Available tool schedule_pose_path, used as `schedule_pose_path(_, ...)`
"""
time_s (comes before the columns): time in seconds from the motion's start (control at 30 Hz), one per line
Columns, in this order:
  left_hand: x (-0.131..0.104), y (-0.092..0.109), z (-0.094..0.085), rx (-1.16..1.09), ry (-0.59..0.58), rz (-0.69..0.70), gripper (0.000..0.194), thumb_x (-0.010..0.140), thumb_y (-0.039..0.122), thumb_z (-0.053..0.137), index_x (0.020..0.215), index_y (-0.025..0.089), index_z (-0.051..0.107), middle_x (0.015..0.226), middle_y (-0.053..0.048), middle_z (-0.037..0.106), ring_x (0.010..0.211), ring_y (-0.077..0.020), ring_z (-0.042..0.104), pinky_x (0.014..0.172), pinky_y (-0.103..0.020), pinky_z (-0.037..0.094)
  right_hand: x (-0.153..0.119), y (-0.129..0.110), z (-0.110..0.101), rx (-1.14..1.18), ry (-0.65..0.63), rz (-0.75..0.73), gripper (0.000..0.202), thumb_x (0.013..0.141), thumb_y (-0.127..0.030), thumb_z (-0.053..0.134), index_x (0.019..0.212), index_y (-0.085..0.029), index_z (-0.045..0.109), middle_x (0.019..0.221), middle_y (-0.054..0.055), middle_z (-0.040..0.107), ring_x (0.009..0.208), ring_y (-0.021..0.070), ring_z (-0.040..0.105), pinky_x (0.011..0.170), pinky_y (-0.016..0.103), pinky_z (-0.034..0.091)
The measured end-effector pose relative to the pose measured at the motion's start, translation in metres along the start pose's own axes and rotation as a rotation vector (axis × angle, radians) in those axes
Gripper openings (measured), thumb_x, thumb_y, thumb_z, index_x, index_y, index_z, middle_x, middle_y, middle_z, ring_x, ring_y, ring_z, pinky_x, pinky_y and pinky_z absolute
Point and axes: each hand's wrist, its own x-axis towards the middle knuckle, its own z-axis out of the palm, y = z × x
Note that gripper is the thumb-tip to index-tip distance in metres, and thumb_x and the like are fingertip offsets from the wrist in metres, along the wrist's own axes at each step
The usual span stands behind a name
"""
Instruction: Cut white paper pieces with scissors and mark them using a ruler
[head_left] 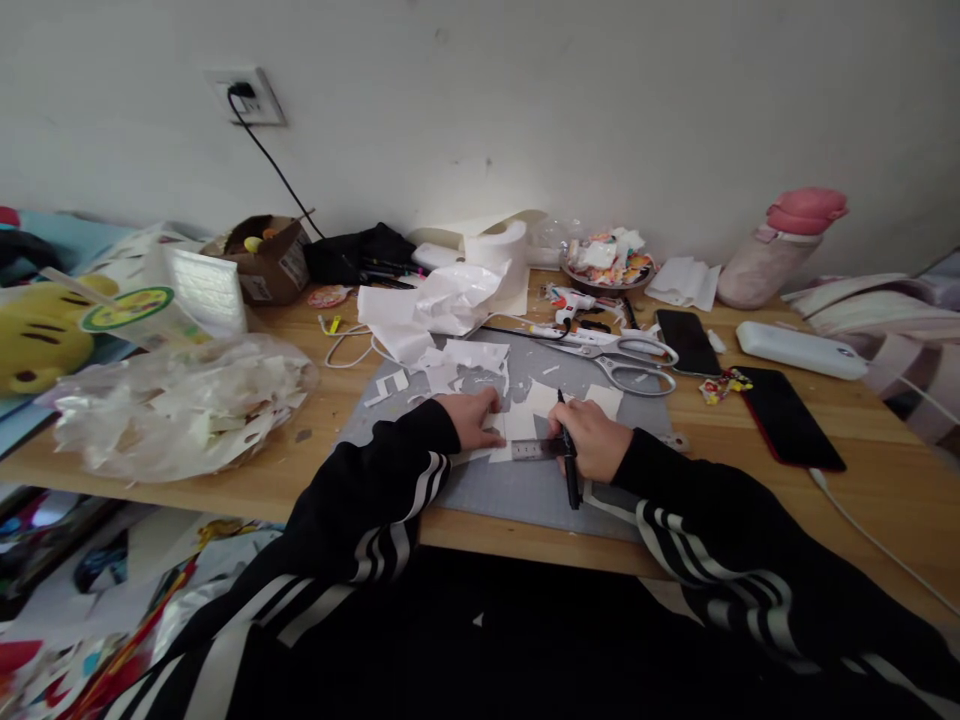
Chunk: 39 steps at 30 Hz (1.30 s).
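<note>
My right hand (596, 440) is closed around a black pen (571, 475), which slants across the fingers. Beneath that hand lies a clear ruler (527, 450), partly covered by it, over white paper. My left hand (472, 418) rests on the white paper (517, 422) to the left of the ruler, thumb and forefinger spread apart. Under everything is a grey cutting mat (480, 495) strewn with paper scraps (480, 360). Large grey-handled scissors (634, 362) lie behind my right hand.
At left, a clear plastic bag (187, 410) of scraps sits before a lidded drink cup (131, 315) and a cardboard box (262, 260). A glue gun (574, 302) and a bowl of scraps (609, 262) are behind. Two phones (793, 418), a power bank (799, 350) and a pink bottle (776, 250) stand right.
</note>
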Motion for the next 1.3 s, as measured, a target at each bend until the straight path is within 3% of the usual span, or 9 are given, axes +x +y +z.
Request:
schedule_pose_path(0.57,-0.004,0.002,-0.004,0.020,-0.025,-0.008,0.051,0.071,0.053,0.058,0.109,0.022,0.042,0.075,0.001,0.060,0.071,-0.0194,0.059,0.061,-0.028,0.037,0.005,0.017,0.010,0.083,0.159,0.003,0.034,0.049,-0.011,0.057,0.076,-0.022,0.039,0.081,0.003,0.064,0.078,0.0200,0.058,0.079,0.037,0.035)
schedule_pose_path(0.87,-0.007,0.006,-0.005,0.035,-0.051,0.006,0.052,0.070,0.054,0.060,0.107,0.023,0.042,0.074,0.002,0.061,0.071,-0.0186,0.059,0.062,-0.027,0.037,0.012,0.012,0.013,0.099,0.177,0.062,0.033,0.051,-0.010,0.057,0.076,-0.022,0.039,0.083,0.004,0.065,0.082,0.0218,0.058,0.081,0.040,0.034)
schedule_pose_path(1.3,-0.006,0.001,-0.005,-0.044,-0.031,0.065,0.043,0.075,0.055,0.052,0.102,0.022,0.042,0.067,0.004,0.056,0.062,-0.0157,0.054,0.057,-0.026,0.033,0.014,0.021,0.015,0.128,0.201,-0.007,0.029,0.055,-0.013,0.060,0.076,-0.022,0.043,0.082,0.002,0.066,0.080,0.0196,0.059,0.080,0.038,0.036)
